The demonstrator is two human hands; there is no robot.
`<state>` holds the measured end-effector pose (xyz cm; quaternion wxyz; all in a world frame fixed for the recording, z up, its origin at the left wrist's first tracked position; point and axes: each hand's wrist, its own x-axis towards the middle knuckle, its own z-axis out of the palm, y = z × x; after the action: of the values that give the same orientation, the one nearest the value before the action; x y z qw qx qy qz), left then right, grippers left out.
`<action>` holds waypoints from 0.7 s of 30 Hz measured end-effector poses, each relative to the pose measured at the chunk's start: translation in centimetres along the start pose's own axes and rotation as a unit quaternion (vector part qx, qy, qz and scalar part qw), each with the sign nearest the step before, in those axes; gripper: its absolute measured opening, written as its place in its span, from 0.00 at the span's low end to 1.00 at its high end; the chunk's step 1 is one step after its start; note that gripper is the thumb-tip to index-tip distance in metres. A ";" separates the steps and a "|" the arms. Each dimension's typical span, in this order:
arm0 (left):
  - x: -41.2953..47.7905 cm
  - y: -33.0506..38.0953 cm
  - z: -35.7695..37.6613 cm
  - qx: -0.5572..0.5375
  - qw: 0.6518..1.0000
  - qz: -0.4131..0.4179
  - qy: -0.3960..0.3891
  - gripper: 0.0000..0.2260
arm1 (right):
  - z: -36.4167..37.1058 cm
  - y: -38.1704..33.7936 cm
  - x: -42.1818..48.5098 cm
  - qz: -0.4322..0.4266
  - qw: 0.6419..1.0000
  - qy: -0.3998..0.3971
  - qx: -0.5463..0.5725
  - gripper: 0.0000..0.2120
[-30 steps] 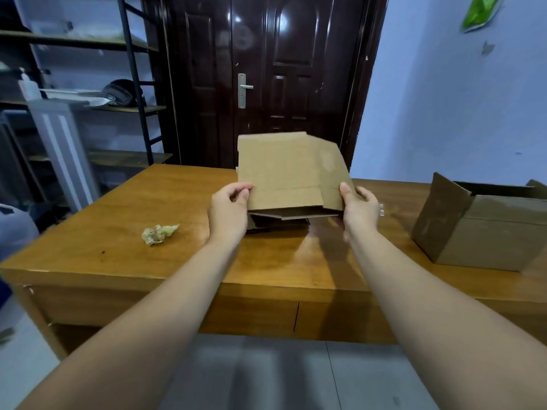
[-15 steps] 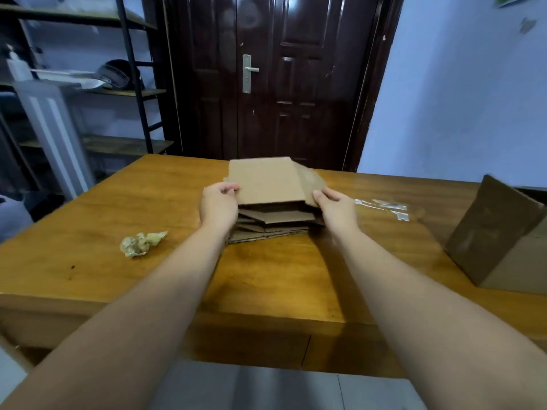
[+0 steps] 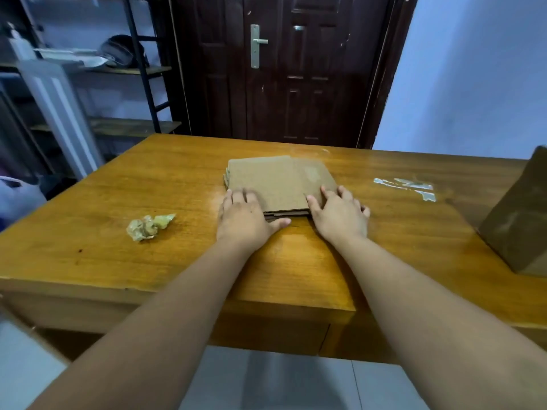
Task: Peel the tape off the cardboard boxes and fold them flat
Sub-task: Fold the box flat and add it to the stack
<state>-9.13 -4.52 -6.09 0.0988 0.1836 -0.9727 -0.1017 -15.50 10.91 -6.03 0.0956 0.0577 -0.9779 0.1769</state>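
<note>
A flattened brown cardboard box (image 3: 278,180) lies in folded layers on the wooden table (image 3: 177,179), near the middle. My left hand (image 3: 245,216) presses flat on its near left corner with fingers straight and the thumb along the front edge. Flat on the near right corner rests my right hand (image 3: 339,214), its fingers spread. A second cardboard box (image 3: 521,220), still standing as a box, sits at the table's right edge, cut off by the frame. A strip of clear peeled tape (image 3: 407,186) lies on the table between the two boxes.
A crumpled ball of tape (image 3: 148,226) lies left of my hands. Behind the table are a dark door (image 3: 284,69) and a metal shelf rack (image 3: 88,66) at the left. The table's front edge runs close below my forearms.
The cardboard went from held upright to pressed down flat on the table. Both hands moved from gripping its sides to lying flat on top. The view tilted down and left.
</note>
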 end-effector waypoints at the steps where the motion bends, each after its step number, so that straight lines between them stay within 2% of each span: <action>1: 0.1 -0.1 0.0 -0.019 1.000 0.002 0.010 0.44 | 0.0 0.0 -0.1 -0.001 1.000 0.001 0.005 0.29; 5: 0.2 -0.3 -0.2 -0.071 0.996 0.042 0.034 0.28 | -0.5 0.2 -0.3 0.009 0.993 0.013 0.115 0.27; 8: 0.1 -0.5 -0.3 -0.062 0.993 0.082 0.055 0.22 | -0.7 0.8 -0.4 0.030 0.977 0.057 0.204 0.23; 11: 0.1 -0.6 -0.4 -0.073 0.994 0.075 0.039 0.26 | -0.6 1.0 -0.5 0.030 0.975 0.065 0.208 0.23; 15: -0.1 -0.5 -0.3 -0.042 0.998 0.051 -0.002 0.40 | -0.5 0.7 -0.7 -0.003 0.988 0.082 0.129 0.22; 18: 0.4 -0.6 0.3 -0.039 0.998 0.052 0.013 0.38 | -0.4 0.5 -0.8 -0.052 0.996 0.039 0.057 0.25; 21: 0.9 -0.6 0.7 -0.039 0.998 0.047 0.022 0.35 | -0.1 0.2 -0.6 -0.059 0.998 0.008 0.008 0.25</action>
<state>-9.90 -5.25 -6.73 0.1319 0.1363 -0.9731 -0.1308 -14.92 11.16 -6.11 0.1137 0.1149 -0.9705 0.1788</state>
